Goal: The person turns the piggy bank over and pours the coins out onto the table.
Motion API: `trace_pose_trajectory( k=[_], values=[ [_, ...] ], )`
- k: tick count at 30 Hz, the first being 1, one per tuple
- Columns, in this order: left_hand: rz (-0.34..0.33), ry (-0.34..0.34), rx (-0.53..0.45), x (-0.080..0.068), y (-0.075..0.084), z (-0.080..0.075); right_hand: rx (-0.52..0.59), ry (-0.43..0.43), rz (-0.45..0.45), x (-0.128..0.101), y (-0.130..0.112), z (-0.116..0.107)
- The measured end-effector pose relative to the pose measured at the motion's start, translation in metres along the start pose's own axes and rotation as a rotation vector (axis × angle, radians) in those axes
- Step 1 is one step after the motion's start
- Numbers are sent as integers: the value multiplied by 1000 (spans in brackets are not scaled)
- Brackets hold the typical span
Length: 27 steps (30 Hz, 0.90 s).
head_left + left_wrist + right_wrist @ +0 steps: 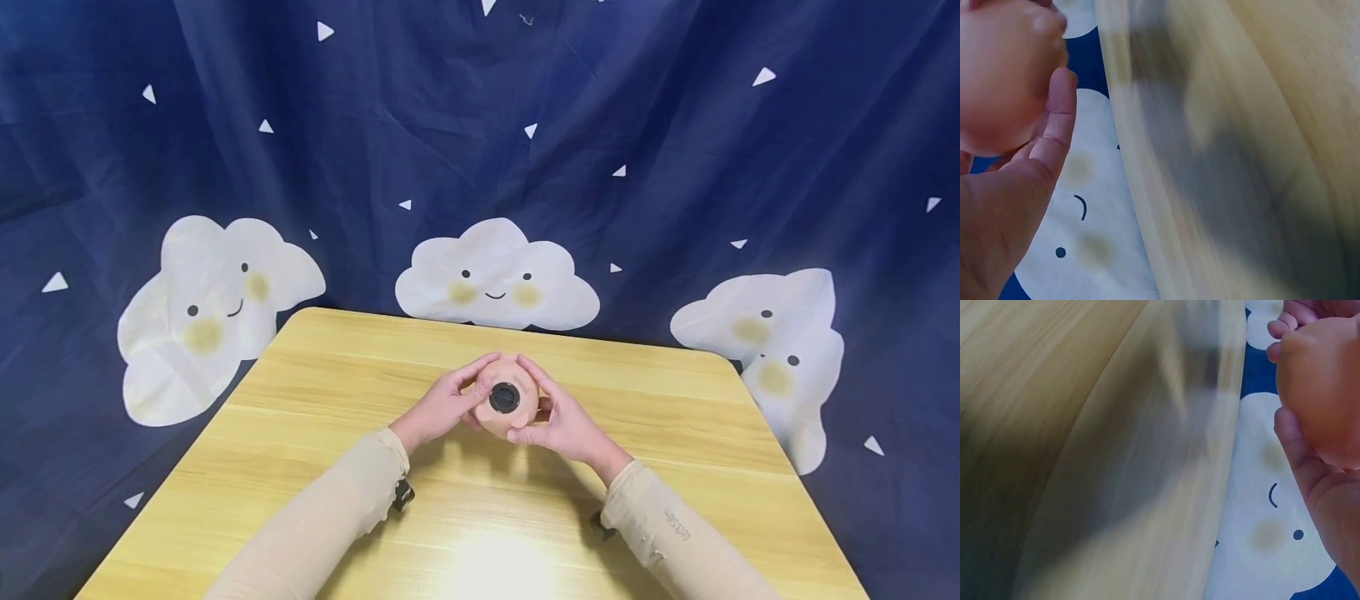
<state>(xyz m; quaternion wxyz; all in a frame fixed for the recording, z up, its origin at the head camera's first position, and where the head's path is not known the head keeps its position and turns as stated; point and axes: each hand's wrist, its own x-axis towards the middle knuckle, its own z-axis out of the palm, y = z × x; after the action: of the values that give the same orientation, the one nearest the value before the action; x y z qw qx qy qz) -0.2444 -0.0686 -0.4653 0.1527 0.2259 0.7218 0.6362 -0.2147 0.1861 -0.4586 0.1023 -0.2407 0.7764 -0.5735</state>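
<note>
A dark blue cloud-printed backdrop [675,167] is hung behind the wooden desk [315,400]. Above the desk's middle, a peach-coloured ball [507,406] with a black round cap [505,397] is held between the left hand [438,408] and right hand [562,423], fingers [1060,119] curled around it.

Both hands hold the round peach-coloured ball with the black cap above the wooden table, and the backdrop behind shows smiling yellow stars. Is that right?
Not quite. The dark blue backdrop shows smiling white clouds, not yellow stars; the head view makes this plain. The rest stands: the left hand and the right hand both hold the round peach-coloured ball with the black cap above the light wooden table.
</note>
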Motion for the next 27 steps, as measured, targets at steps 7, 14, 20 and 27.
trace_pose_trajectory(
  k=[7,14,20,27],
  values=[
    [59,-60,9,-2,3,1,67,29,1,-1,-1,-1],
    [37,-4,35,-2,8,4,118,9,-15,-2,3,-3],
    [3,21,-52,-2,10,8,114,11,-5,-2,2,-5],
    [-29,16,-214,-1,7,10,127,18,23,-3,1,-3]
  ],
)
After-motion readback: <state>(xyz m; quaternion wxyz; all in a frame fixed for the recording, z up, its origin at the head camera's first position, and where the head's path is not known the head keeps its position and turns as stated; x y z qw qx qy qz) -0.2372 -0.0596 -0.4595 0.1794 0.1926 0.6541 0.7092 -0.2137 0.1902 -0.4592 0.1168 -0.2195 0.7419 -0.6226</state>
